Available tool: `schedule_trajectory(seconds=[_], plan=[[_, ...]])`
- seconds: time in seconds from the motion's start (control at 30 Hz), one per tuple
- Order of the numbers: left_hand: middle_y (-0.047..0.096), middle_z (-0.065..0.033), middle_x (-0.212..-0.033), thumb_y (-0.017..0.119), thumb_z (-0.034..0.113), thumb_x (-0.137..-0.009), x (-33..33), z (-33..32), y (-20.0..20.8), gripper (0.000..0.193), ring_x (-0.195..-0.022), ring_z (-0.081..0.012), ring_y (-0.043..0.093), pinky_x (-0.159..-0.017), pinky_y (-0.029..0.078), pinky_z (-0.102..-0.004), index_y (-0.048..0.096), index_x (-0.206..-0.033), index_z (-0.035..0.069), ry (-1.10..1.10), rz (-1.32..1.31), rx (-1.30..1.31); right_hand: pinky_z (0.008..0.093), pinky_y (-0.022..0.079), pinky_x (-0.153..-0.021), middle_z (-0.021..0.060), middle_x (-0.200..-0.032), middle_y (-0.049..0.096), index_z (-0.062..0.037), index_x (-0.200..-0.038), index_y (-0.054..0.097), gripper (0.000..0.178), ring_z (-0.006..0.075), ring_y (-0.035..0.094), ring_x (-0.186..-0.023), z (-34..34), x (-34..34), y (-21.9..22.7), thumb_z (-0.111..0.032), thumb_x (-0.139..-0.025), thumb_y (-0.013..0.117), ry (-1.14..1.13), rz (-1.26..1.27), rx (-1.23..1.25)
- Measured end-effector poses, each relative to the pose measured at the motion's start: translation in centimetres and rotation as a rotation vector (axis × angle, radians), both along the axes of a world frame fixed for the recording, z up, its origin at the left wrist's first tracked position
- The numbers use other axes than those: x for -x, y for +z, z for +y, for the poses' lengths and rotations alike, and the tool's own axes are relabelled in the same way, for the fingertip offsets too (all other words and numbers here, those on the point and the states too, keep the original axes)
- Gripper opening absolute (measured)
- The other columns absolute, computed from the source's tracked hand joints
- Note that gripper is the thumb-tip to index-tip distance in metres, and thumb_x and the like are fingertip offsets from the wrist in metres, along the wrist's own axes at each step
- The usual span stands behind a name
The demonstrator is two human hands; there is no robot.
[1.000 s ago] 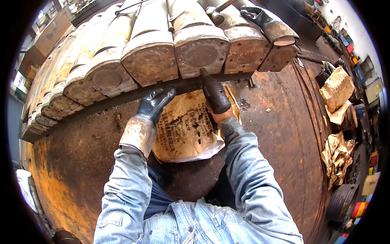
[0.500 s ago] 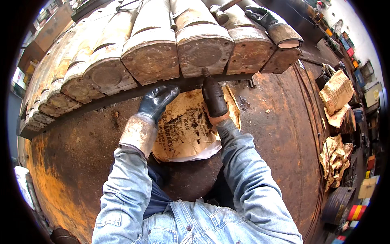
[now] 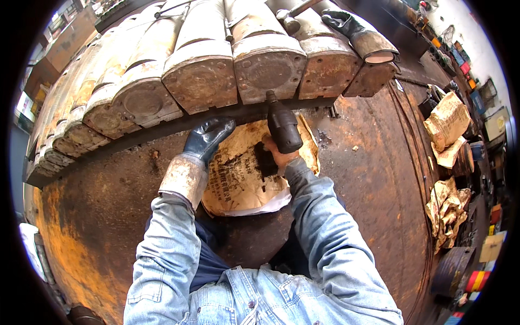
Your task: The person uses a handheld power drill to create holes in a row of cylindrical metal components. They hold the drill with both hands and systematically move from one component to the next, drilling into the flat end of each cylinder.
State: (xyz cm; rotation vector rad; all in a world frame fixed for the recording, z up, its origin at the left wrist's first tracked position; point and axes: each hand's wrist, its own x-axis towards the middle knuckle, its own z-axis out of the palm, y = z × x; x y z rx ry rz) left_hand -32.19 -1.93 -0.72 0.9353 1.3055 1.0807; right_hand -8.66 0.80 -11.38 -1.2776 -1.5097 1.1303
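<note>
A black impact wrench is in my bare right hand, the fingers wrapped round its handle below the body. Its nose points away from me and meets the lower edge of a rusty, round-topped metal block, at or very near a bolt hole; the exact contact is too small to tell. My left hand wears a dark, shiny glove with a soiled pale cuff. Its fingers are curled closed just in front of the neighbouring block, and whatever they may hold is hidden. Under both hands lies a stained paper sack.
A long row of similar blocks runs off to the left. On top rest a hammer and a spare glove. Cables run along the rusty steel floor at the right, beside crumpled brown paper and a dark coil.
The wrench's rear end has swung slightly right and its body tilts more. More of my right hand's fingers show beside it. My left hand stays closed, nearly in place.
</note>
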Motion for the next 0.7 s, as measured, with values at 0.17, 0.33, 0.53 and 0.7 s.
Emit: schedule_trajectory(seconds=[0.17, 0.33, 0.53, 0.7], plan=[[0.071, -0.0025, -0.106, 0.08, 0.026, -0.086, 0.5, -0.4, 0.0, 0.032, -0.097, -0.0109, 0.063, -0.086, 0.049, -0.027, 0.072, -0.111, 0.007, 0.026, 0.026, -0.06, 0.0383, 0.049, -0.071, 0.0091, -0.086, 0.065, -0.0035, -0.102, 0.062, 0.028, 0.022, 0.06, -0.074, -2.7, 4.2, 5.1, -0.025, -0.085, 0.068, -0.102, 0.231, -0.019], [0.071, -0.0041, -0.106, 0.08, 0.023, -0.086, 2.7, -0.4, -0.5, 0.033, -0.099, -0.011, 0.063, -0.087, 0.049, -0.0278, 0.072, -0.112, 0.006, 0.123, -0.008, 0.064, 0.0376, 0.049, -0.081, 0.0076, -0.089, 0.066, -0.0073, -0.098, 0.065, 0.019, 0.0222, 0.062, -0.085, -1.1, 4.3, -1.4, -0.021, -0.086, 0.068, -0.05, 0.235, -0.045], [0.071, -0.0055, -0.103, 0.079, 0.017, -0.087, 2.9, -1.2, 1.3, 0.029, -0.092, -0.013, 0.065, -0.08, 0.052, -0.0268, 0.071, -0.111, 0.004, 0.138, 0.005, -0.039, 0.0356, 0.047, -0.079, 0.0033, -0.085, 0.064, -0.0072, -0.087, 0.066, 0.013, 0.018, 0.059, -0.082, -1.3, 4.1, -1.2, -0.018, -0.081, 0.07, -0.023, 0.098, -0.249], [0.071, 0.0006, -0.096, 0.08, 0.026, -0.086, 3.2, -1.1, 0.9, 0.03, -0.083, -0.0075, 0.06, -0.068, 0.046, -0.0238, 0.073, -0.107, 0.008, 0.162, -0.05, -0.09, 0.0332, 0.05, -0.07, 0.0036, -0.082, 0.066, -0.0059, -0.099, 0.066, 0.02, 0.0167, 0.061, -0.077, -0.9, 2.6, -0.1, -0.015, -0.083, 0.073, -0.034, 0.129, -0.162]])
